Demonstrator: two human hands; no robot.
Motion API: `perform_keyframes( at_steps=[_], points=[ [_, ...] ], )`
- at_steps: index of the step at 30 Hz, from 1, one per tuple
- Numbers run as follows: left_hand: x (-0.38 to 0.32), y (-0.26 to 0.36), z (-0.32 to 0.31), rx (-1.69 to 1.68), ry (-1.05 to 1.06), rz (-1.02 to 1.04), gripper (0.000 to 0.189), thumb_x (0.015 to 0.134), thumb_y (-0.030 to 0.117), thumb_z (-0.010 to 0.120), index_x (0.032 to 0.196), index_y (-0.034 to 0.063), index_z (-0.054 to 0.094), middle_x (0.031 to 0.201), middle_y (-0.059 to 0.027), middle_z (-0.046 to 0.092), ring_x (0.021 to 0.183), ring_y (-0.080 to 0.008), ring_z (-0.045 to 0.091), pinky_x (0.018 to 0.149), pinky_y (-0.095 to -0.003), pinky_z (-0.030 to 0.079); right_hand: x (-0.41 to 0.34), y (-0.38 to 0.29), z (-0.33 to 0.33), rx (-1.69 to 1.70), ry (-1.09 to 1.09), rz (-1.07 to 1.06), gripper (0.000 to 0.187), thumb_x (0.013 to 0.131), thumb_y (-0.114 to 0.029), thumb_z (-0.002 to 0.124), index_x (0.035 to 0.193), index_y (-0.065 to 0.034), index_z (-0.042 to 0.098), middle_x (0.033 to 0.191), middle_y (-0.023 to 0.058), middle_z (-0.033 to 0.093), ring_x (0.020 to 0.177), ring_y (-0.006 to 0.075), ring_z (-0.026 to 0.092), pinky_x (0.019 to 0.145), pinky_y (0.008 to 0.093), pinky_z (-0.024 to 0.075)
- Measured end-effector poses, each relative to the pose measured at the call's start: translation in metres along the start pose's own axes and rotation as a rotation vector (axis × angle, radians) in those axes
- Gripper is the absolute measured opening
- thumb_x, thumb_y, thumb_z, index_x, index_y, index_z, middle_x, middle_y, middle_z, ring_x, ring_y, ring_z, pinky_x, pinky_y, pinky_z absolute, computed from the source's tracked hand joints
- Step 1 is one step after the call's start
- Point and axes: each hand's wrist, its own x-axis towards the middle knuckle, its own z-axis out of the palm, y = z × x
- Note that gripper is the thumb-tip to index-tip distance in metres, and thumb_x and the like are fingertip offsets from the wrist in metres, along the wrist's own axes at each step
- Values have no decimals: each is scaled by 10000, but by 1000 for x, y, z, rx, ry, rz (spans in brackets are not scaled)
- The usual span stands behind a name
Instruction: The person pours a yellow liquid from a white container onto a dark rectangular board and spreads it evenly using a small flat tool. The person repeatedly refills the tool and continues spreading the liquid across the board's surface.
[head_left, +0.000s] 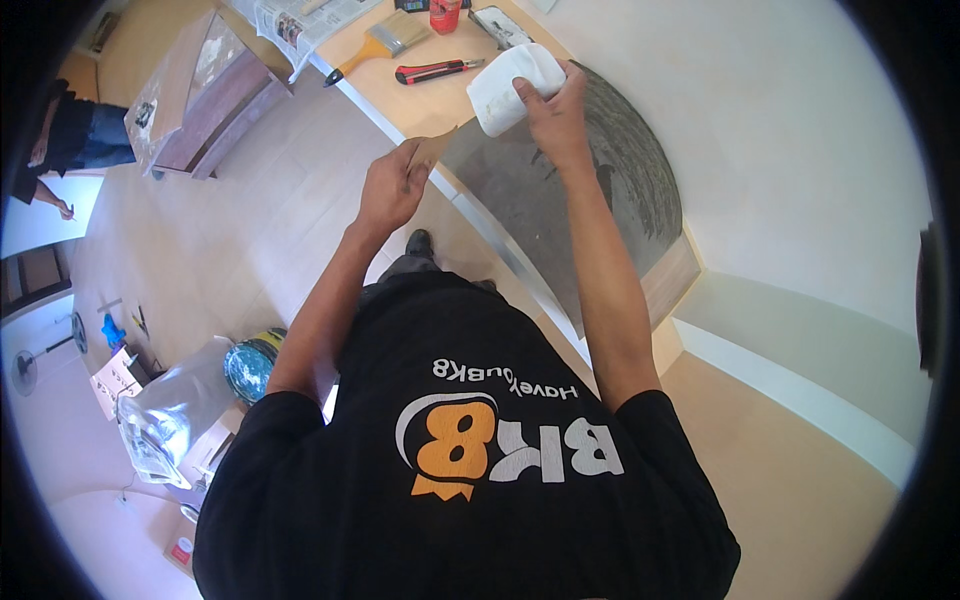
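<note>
My right hand (559, 120) grips a white plastic container (501, 94), tilted above a bench top. Between the fingers and thumb of my left hand (394, 186) is a thin tan flat piece (435, 148); its material is unclear. Its tip points toward the container, with a small gap between them. Below both hands lies a dark grey panel (510, 187) on the bench, with darker streaks along its curved far side. A red and black utility knife (435, 71) rests beyond my hands, its blade tip toward the container.
A wide paintbrush (382, 43), a red container (445, 15) and a smeared tray (502, 28) lie at the bench's far end, near newspaper (300, 26). At left stand a wooden cabinet piece (214, 105), a person (82, 127) and a paint bucket (251, 367). A wall (787, 150) borders the right.
</note>
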Motion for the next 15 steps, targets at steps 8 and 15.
perform_keyframes(
  at_steps=[8, 15],
  points=[
    [-2, -3, 3, -41, 2, -17, 361, 962, 135, 635, 1288, -20, 638, 1069, -308, 703, 995, -493, 677, 861, -521, 534, -6, -7, 2, -27, -11, 30, 718, 890, -232, 820, 1387, 44, 381, 1282, 259, 586, 1160, 319, 632, 997, 433, 513],
    [0, -4, 3, -24, -5, -28, 363, 962, 135, 641, 1298, -3, 638, 1068, -301, 706, 998, -495, 677, 858, -523, 537, -8, -8, 0, -42, -24, 52, 693, 940, -283, 809, 1396, 35, 396, 1306, 233, 583, 1195, 282, 611, 1035, 417, 498]
  ],
)
